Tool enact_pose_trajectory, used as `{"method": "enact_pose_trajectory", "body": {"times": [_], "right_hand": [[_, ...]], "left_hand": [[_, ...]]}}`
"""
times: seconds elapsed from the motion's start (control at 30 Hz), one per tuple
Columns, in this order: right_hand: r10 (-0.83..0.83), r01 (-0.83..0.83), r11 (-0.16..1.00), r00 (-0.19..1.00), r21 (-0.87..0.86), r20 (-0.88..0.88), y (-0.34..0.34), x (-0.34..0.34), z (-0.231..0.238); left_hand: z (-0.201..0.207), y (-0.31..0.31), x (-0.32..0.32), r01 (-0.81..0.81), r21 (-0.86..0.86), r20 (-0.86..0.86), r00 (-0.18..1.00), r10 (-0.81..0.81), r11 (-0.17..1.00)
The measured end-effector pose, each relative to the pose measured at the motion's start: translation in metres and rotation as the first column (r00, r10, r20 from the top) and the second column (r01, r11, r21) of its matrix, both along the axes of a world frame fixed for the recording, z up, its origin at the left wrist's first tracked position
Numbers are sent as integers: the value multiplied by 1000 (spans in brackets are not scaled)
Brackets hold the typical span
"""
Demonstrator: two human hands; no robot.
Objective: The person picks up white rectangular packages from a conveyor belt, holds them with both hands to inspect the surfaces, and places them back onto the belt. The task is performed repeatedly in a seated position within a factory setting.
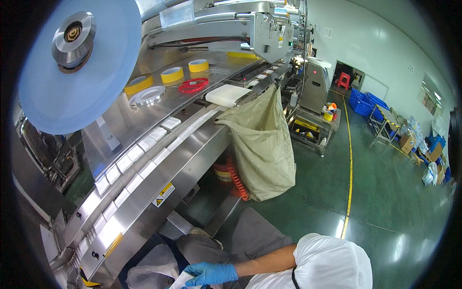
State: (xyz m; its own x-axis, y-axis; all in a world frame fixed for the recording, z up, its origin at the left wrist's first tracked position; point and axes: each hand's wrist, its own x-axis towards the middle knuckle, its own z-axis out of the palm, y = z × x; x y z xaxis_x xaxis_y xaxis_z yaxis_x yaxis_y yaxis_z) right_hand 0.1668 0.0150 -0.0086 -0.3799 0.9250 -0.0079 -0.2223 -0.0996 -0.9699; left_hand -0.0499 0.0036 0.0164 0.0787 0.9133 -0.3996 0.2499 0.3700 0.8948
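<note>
My right hand [211, 273], in a blue glove, reaches leftward from a white sleeve at the bottom edge. Its fingers are closed on a white flat piece [180, 280], which is partly cut off by the frame. Left of that hand, a crumpled translucent plastic bag [153, 262] sits by my lap. My left hand is not visible. Beyond my knees a steel conveyor [180, 166] slants up and away, carrying a line of white flat pieces [134, 183]. Another row of white pieces [136, 153] lies along the edge of the clear panel beside it.
Rolls of yellow tape [172, 74], a red ring [193, 85] and a silver roll [148, 96] rest on the panel. A large film reel [103, 62] hangs upper left. A beige sack [264, 154] hangs at the conveyor's side. Blue crates [361, 102] stand far right.
</note>
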Motion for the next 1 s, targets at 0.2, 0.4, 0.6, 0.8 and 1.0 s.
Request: {"method": "enact_pose_trajectory", "body": {"times": [0.2, 0.4, 0.6, 0.8, 1.0], "right_hand": [[117, -151, 968, 978, -202, -172, 9, -4, -22], [109, -112, 957, 994, -269, -26, 16, -4, -52], [102, -111, 931, 994, -348, -45, 10, -3, -18], [75, -63, 945, 997, -321, 24, 11, -7, -18], [62, -44, 955, 997, -292, 51, 13, -7, -19]], "left_hand": [[17, -8, 9, -69, 34, 9, 998, 69, 997], [12, 4, 13, -26, -19, 112, 993, 28, 999], [-4, 0, 2, -152, -121, 262, 948, 179, 981], [4, 1, 3, -132, -181, 310, 933, 184, 975], [5, 2, 0, -96, -159, 312, 940, 142, 983]]}}
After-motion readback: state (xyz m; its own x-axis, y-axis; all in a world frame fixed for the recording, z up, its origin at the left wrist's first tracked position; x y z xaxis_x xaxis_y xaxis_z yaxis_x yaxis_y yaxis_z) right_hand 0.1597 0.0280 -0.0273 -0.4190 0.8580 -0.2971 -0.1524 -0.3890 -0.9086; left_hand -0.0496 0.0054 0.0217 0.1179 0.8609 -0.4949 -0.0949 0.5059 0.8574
